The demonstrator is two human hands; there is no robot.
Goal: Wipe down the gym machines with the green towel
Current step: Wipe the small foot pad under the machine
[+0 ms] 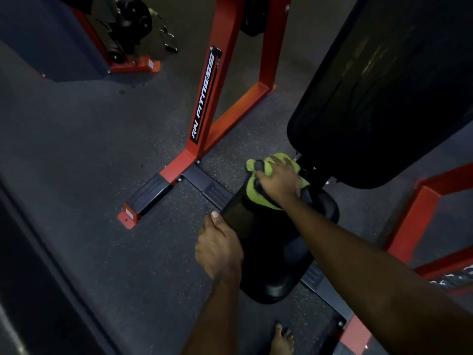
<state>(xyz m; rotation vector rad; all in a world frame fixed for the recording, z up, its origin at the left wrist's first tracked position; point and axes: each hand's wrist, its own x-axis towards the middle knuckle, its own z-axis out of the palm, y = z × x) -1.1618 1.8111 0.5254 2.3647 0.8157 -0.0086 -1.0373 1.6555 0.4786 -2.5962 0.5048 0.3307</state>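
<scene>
Dim, dark frame. The black seat pad (276,265) and black back pad (384,85) show little surface detail, and the back pad is cut off at the top and right edges. The joint between the two pads is partly hidden behind the towel and hand. Dark shapes poke out of the towel near the fingers; cannot tell whether they are machine parts or shadow.

The right hand (280,181) sits on top of the green towel (258,201), fingers curled down into the cloth and clutching it. The towel is bunched at the far end of the seat pad, just below the back pad, and pressed against it.

The left hand (218,248) grips the left edge of the seat pad, nearer the camera. The thumb lies on top along the edge and the fingers wrap under, out of sight. The hands are apart, one at each end of the pad.

A red frame (222,80) with a "RAI FITNESS" label (204,98) stands to the left on the speckled dark floor (89,149). Its foot joins a dark base rail (212,188) that runs under the seat. More red tubing (419,213) is cut off at the right. A second machine (122,34) at top left is mostly cropped and murky. A bare foot (282,340) shows at the bottom edge, partly cut off.
</scene>
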